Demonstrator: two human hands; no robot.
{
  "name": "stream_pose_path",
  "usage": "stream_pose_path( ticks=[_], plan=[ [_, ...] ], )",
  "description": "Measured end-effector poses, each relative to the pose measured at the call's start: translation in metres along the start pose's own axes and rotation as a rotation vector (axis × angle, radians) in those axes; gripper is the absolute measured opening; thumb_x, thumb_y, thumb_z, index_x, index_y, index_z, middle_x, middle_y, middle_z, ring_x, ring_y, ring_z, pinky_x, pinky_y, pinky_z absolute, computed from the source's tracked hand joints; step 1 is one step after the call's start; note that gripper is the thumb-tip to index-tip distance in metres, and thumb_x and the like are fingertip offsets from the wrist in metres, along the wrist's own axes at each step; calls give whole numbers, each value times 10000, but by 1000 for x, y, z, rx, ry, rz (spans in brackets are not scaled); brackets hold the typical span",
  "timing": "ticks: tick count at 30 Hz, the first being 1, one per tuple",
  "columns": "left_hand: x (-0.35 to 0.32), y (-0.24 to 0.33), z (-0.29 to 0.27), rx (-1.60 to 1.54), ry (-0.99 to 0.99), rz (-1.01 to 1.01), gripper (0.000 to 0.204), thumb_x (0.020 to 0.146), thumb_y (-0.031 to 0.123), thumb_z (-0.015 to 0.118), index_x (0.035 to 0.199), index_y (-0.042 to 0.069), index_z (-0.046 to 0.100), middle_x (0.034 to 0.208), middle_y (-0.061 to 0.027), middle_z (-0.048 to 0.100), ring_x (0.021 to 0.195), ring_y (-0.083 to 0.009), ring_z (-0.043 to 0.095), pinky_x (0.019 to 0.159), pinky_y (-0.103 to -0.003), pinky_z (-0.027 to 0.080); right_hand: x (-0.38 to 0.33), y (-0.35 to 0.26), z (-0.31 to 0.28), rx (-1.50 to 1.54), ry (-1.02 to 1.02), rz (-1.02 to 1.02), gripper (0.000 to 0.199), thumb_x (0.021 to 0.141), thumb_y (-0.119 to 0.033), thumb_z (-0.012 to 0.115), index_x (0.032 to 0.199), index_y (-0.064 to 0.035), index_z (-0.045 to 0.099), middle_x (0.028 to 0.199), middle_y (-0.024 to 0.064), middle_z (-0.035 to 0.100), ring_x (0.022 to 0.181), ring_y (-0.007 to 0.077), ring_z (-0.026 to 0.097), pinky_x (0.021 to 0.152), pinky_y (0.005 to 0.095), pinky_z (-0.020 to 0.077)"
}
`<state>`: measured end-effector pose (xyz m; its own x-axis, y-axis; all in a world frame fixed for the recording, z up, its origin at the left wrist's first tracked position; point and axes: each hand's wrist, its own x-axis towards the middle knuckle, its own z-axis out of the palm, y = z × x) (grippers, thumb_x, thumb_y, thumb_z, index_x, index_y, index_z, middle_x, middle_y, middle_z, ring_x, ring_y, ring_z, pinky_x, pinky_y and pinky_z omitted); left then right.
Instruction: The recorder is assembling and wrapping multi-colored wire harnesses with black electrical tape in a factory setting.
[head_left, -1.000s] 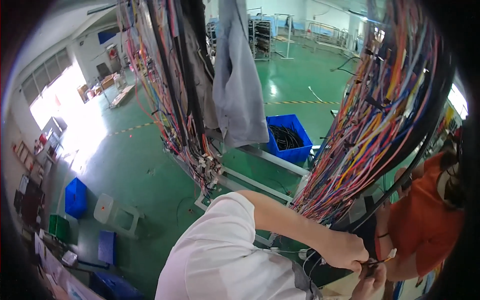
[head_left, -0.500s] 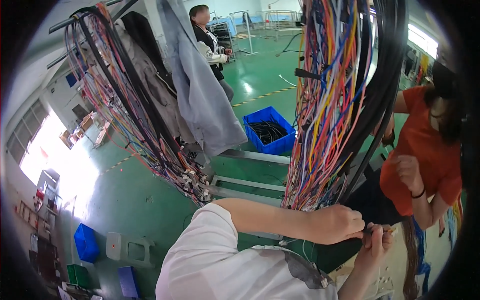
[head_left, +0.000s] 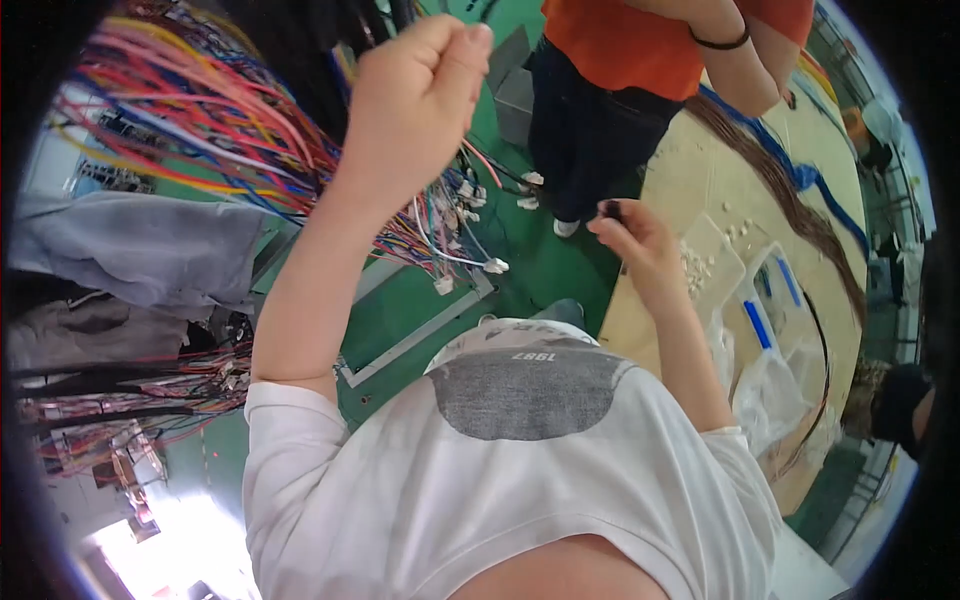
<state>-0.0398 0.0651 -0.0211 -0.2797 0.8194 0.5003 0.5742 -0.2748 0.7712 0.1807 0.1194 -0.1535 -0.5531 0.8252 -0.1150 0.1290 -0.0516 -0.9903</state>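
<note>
My left hand (head_left: 415,110) is raised in a fist beside a thick hanging bundle of coloured wires (head_left: 215,110). Its fingers are curled in, so whatever they grip is hidden. White plug connectors (head_left: 495,265) on the loose wire ends hang below and to the right of that fist. Farther right, at the edge of a pale worktable (head_left: 650,300), my right hand (head_left: 645,250) pinches a small black piece (head_left: 612,210) between thumb and fingers. The exact kind of that piece does not show. The two hands are well apart.
A person in an orange top (head_left: 620,40) stands ahead. On the table lie a clear tray (head_left: 715,260) with small pale pieces, blue-handled tools (head_left: 757,324), plastic bags (head_left: 775,400) and a brown wire bundle (head_left: 790,205). A metal frame (head_left: 420,335) stands below the wires; grey cloth (head_left: 130,245) hangs left.
The view has swung right and down. My hands, together earlier, have separated: the left is up by the wires, the right over the table edge with the black piece.
</note>
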Motion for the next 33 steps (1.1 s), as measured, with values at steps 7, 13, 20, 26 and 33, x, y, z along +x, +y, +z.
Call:
stream_pose_path(
  ticks=[7, 13, 20, 26, 33],
  plan=[
    [3, 32, 9, -113, -42, -78, 306, 907, 218, 399, 656, 47, 439, 530, 14, 428, 416, -34, 401, 404, -174, 315, 14, 29, 32, 98, -100, -54, 380, 772, -180, 607, 1089, -23, 471, 986, 39, 566, 861, 104, 526, 770, 255, 395],
    [6, 29, 4, -119, -41, -70, 283, 893, 197, 432, 663, 33, 446, 529, -30, 434, 424, -105, 435, 409, -216, 326, 11, 21, 44, 740, -560, 374, 414, 815, -353, 529, 1082, -43, 469, 1001, 40, 557, 882, 122, 517, 799, 278, 383],
    [2, 13, 15, 29, -23, -150, 225, 857, 149, 477, 677, 15, 500, 515, 23, 394, 468, -38, 367, 413, -217, 282, -13, -20, 47, 197, -426, 183, 267, 745, -176, 651, 932, -9, 559, 706, 78, 608, 637, 106, 581, 595, 245, 451],
    [-22, 20, 45, 565, 138, 450, 131, 814, 88, 520, 923, 18, 501, 871, -102, 538, 801, -200, 507, 656, -283, 413, -27, -56, 14, -105, -359, -113, 261, 781, -244, 589, 776, 17, 573, 566, 69, 558, 520, 113, 542, 468, 271, 408],
    [-51, 31, 47, -9, -740, 9, 103, 796, 26, 525, 880, -21, 560, 669, -89, 553, 581, -158, 547, 517, -258, 429, -45, -109, -34, -253, -374, -29, 279, 790, -262, 583, 777, 15, 556, 580, 66, 537, 527, 101, 505, 483, 261, 401]
  ],
)
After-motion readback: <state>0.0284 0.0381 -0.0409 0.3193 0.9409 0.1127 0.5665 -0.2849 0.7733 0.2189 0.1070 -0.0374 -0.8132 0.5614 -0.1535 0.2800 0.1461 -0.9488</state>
